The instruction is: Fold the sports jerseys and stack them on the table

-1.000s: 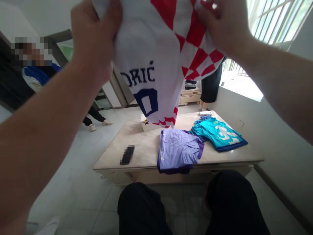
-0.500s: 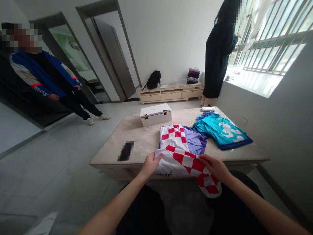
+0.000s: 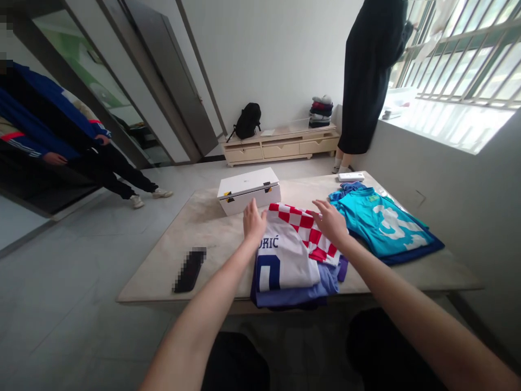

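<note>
While the white football jersey with red checks (image 3: 295,251) is lying folded on a lilac shirt (image 3: 328,279) at the near edge of the table (image 3: 150,271), both hands are flanking its upper end. The left hand (image 3: 255,221) is hanging with fingers extended, and the right hand (image 3: 331,221) is hanging with fingers spread near the checkered part; neither is gripping cloth, though light contact is hard to tell. Being placed opposite each other, they are probably governing both sides evenly. A teal jersey (image 3: 366,217) is resting to the right, presumably leaving the stack its own space.
</note>
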Demonstrator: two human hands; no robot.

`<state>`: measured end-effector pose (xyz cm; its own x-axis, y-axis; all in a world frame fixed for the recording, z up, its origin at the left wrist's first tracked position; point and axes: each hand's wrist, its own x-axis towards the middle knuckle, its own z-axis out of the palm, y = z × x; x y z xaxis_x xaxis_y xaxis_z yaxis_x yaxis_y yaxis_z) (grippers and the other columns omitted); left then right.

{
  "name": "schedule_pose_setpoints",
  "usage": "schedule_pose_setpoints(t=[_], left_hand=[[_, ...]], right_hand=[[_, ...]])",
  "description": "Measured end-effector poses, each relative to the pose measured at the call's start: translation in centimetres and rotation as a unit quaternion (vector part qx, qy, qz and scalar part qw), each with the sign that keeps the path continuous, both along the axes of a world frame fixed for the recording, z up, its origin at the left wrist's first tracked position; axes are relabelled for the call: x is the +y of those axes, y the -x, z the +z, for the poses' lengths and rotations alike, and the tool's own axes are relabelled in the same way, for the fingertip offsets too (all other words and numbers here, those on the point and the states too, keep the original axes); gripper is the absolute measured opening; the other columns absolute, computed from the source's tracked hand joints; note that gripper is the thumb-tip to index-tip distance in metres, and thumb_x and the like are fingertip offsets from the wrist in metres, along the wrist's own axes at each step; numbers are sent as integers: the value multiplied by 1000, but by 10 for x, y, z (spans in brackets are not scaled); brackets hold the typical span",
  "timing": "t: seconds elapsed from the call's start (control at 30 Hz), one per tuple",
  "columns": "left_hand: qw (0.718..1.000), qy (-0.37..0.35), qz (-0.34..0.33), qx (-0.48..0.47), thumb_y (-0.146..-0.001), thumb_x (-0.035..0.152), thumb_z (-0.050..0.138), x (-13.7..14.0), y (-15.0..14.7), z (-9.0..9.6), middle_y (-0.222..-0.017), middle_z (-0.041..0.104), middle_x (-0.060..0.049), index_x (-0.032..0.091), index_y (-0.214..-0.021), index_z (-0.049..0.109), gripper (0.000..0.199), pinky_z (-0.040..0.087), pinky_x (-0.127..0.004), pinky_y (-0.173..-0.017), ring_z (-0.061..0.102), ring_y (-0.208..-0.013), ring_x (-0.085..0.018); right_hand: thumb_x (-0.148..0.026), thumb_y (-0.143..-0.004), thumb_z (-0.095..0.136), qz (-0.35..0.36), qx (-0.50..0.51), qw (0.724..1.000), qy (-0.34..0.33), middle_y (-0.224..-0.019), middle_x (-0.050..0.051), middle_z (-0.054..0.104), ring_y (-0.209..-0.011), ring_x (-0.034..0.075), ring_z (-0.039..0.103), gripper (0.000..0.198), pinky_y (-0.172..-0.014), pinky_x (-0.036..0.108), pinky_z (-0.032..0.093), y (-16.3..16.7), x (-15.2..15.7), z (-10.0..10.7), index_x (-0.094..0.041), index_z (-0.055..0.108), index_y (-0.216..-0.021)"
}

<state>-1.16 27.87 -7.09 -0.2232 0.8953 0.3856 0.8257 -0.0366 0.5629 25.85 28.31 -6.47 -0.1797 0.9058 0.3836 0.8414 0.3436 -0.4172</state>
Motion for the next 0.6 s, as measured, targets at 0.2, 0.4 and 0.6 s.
schedule_pose_setpoints(t=[0.2,0.4,0.6], left_hand=[[958,73,-155,228,-102,47,44,-62,-22,-123,-169,24,-8,26,-158,38,60,25,-54,-125,22,-156,-32],[958,66,-152,234,-104,47,42,-61,-19,-123,-170,22,-10,24,-160,34,61,24,-56,-125,20,-157,-33],[947,22,-200,251,-101,50,47,-94,-45,-110,-172,13,-10,27,-163,23,71,20,-58,-125,13,-158,-35]], right_hand=[[-56,-96,52,67,-96,973,201,-166,17,30,-153,43,24,74,-118,58,28,16,-39,-106,-19,40,-159],[-53,-99,50,63,-64,983,162,-155,14,50,-140,33,49,57,-116,45,38,1,-22,-102,-21,59,-145],[-42,-99,48,-115,-21,988,101,-152,14,51,-136,30,51,49,-111,41,43,-79,8,-86,-20,61,-141]])
